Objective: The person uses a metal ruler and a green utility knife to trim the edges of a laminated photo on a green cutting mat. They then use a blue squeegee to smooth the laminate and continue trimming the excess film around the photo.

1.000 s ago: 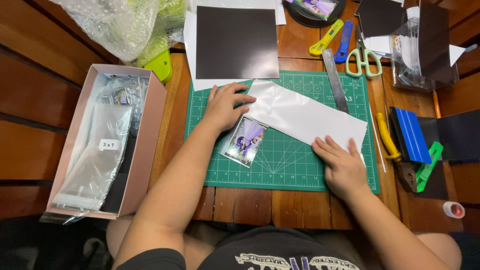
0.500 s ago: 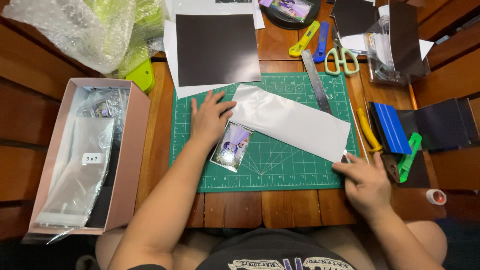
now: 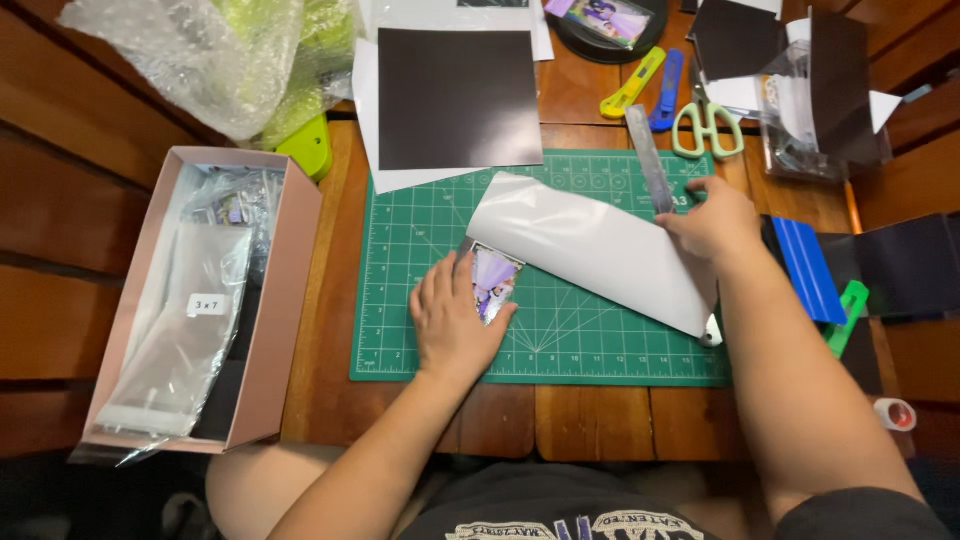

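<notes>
Pressing small sleeved photo card (image 3: pixel 492 282) flat onto green cutting mat (image 3: pixel 420 330), mid-desk: left hand (image 3: pixel 452 322), fingers together. Right hand (image 3: pixel 712 218) at mat's far right edge, fingers curled on metal ruler (image 3: pixel 650 160) and white sheet (image 3: pixel 590 245), sheet overlapping card. Pink box (image 3: pixel 285 300) at desk's left edge; scissors (image 3: pixel 706 122) far right.

Single head-worn view, looking almost straight down from above the seated person onto the wooden counter (image 3: pixel 600 100), close enough that the green cutting mat (image 3: pixel 420 330) filled the centre of the frame. Forearms entered from the bottom edge, left hand (image 3: pixel 452 320) and right hand (image 3: pixel 715 220) over the mat. A pink box (image 3: pixel 280 310) lay at the left margin; no second view shared the scene.
</notes>
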